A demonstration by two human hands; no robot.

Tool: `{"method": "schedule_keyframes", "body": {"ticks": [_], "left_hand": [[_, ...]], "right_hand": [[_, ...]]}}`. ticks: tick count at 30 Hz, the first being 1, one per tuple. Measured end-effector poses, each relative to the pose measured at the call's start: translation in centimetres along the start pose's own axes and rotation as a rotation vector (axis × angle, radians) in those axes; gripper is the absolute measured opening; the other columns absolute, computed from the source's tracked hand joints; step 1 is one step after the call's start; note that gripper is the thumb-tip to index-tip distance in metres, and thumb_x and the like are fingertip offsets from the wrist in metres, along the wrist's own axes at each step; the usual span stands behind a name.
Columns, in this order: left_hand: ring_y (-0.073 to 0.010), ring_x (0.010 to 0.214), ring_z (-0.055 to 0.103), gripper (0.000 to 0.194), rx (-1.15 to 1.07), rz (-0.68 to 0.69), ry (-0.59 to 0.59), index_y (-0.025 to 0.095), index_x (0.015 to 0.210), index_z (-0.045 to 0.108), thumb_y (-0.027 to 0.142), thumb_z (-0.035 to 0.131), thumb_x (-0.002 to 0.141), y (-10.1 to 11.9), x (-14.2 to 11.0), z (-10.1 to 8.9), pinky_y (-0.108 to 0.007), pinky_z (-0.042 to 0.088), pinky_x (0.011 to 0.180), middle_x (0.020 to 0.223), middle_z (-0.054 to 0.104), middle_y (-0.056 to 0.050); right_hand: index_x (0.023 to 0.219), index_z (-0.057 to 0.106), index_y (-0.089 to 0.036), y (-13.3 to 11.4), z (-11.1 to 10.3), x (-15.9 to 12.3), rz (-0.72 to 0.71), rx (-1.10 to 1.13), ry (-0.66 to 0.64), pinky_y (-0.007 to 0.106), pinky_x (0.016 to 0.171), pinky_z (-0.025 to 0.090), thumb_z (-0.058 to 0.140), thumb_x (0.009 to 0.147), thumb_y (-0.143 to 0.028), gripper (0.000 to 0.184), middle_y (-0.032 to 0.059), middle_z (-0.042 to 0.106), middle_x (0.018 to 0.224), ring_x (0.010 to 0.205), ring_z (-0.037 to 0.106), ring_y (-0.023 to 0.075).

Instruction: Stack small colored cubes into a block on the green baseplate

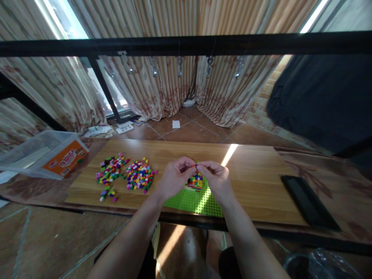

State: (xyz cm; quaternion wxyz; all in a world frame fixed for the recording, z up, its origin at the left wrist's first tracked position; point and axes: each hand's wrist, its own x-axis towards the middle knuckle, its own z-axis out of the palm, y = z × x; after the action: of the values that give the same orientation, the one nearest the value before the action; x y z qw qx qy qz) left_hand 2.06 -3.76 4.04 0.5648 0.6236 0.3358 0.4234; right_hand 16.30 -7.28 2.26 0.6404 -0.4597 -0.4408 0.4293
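Green baseplate [180,200] on wooden board [255,186]; patterned curtains [162,87] beyond.

I count one green baseplate [178,200] carrying one brick build [194,183], with one left hand [176,176] and one right hand [217,179] over it. Left of the baseplate I get two large brick piles [140,176], one small brick cluster [108,193] and one clear bin [65,159]; right of it, one black slab [309,201].

Home interior; patterned curtains [167,91], tiled floor [200,131]
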Motion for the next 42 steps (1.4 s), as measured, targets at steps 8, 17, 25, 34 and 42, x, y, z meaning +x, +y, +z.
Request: {"method": "schedule_keyframes", "body": {"ticks": [8, 17, 25, 34, 42], "left_hand": [[-0.0112, 0.062, 0.062, 0.014, -0.082, -0.064, -0.004, 0.013, 0.076, 0.064, 0.025, 0.071, 0.073, 0.5, 0.0, 0.0, -0.024, 0.051, 0.063, 0.070, 0.066, -0.002], [-0.0095, 0.065, 0.060, 0.017, -0.098, -0.083, 0.250, 0.014, 0.087, 0.069, 0.022, 0.068, 0.072, -0.1, 0.8, -1.6, -0.023, 0.049, 0.065, 0.077, 0.067, 0.000], [-0.0104, 0.065, 0.060, 0.010, -0.007, -0.060, 0.275, 0.014, 0.080, 0.064, 0.017, 0.066, 0.070, -1.6, 1.2, -2.4, -0.024, 0.050, 0.067, 0.072, 0.064, 0.001], [-0.0174, 0.085, 0.067, 0.014, 0.502, 0.098, 0.210, 0.016, 0.093, 0.064, 0.020, 0.054, 0.085, -2.0, 0.8, -2.7, -0.030, 0.052, 0.079, 0.092, 0.071, -0.006], [-0.0182, 0.094, 0.067, 0.022, 0.602, 0.111, 0.123, 0.018, 0.096, 0.071, 0.016, 0.051, 0.086, -2.1, 1.1, -2.2, -0.029, 0.052, 0.086, 0.100, 0.074, -0.005]], "right_hand": [[0.076, 0.073, -0.019, -0.1, -0.3, 0.2, 0.040, 0.020, -0.015, 0.026, 0.061, 0.051, 0.075, 0.071, -0.035, 0.016, 0.0005, 0.070, 0.068, 0.062, 0.062, 0.0129], [0.082, 0.074, -0.021, 0.8, -0.8, 0.4, -0.191, -0.471, 0.068, 0.032, 0.072, 0.052, 0.066, 0.078, -0.028, 0.011, 0.0036, 0.070, 0.082, 0.077, 0.064, 0.0173], [0.080, 0.073, -0.023, 1.5, -0.3, 0.7, -0.316, -0.687, 0.051, 0.036, 0.080, 0.050, 0.063, 0.081, -0.028, 0.011, 0.0041, 0.068, 0.084, 0.083, 0.063, 0.0196], [0.085, 0.075, -0.024, 2.1, -0.2, 1.6, -0.288, -0.808, 0.010, 0.038, 0.083, 0.049, 0.062, 0.082, -0.031, 0.015, 0.0047, 0.070, 0.088, 0.087, 0.063, 0.0224], [0.086, 0.075, -0.023, 2.1, 0.0, 1.8, -0.275, -0.829, -0.019, 0.036, 0.081, 0.049, 0.060, 0.083, -0.032, 0.017, 0.0045, 0.071, 0.087, 0.085, 0.063, 0.0218]]}}
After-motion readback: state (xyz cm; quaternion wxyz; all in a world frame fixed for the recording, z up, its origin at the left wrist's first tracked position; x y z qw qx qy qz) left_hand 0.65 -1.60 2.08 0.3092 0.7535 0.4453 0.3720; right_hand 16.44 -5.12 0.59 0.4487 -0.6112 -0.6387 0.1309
